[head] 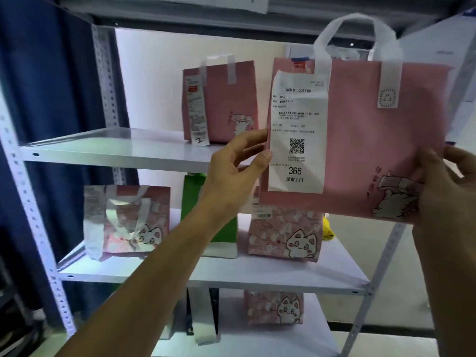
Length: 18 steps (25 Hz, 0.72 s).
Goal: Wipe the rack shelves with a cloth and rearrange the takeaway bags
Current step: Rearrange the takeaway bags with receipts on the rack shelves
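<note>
I hold a large pink takeaway bag (360, 140) with white handles and a long receipt up in front of the white rack. My left hand (234, 171) pinches its left edge beside the receipt, thumb in front. My right hand (445, 186) grips its lower right corner near the cat drawing. Behind it, a smaller pink bag (221, 101) stands on the upper shelf (108, 148). A yellow cloth (328, 229) shows partly on the middle shelf (219, 271), behind a bag.
On the middle shelf stand a foil-sided cat bag (126, 220), a green bag (206, 222) and a pink cat-print bag (286, 235). The bottom shelf holds another cat bag (274, 307) and a dark bag (203, 315). A dark blue curtain (51, 99) hangs at the left.
</note>
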Tool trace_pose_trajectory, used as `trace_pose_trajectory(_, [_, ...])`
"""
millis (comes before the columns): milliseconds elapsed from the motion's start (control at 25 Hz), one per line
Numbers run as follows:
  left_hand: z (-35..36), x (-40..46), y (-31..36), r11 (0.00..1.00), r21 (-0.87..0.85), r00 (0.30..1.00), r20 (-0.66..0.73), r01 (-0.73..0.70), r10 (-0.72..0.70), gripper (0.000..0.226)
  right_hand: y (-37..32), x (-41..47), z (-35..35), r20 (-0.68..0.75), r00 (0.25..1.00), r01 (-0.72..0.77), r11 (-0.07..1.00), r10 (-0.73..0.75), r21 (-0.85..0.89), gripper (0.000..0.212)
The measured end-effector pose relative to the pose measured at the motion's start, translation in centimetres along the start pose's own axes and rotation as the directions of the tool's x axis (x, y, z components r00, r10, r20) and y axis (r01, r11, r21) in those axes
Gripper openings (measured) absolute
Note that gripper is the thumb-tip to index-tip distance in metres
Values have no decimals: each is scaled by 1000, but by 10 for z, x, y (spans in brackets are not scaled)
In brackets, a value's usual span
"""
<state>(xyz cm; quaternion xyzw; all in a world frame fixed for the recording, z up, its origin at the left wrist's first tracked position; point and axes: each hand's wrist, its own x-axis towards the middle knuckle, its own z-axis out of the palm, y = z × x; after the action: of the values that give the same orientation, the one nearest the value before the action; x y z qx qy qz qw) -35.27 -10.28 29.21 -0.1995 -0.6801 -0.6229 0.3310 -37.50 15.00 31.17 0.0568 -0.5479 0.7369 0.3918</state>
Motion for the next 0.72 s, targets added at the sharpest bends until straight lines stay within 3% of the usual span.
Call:
trace_pose_trajectory(360, [-155,-59,36,995,68,988,-137,75,-65,24,5,-108,104,99,995,-38,994,28,98,9])
trace_pose_trajectory(560, [-210,-87,42,990,100,974,-212,100,-77,20,12,-150,139,183,982,-55,994,37,97,17])
trace_pose_trajectory(720, [-239,-102,44,984,137,953,-296,113,-68,17,26,-179,158,217,974,-82,994,64,72,10])
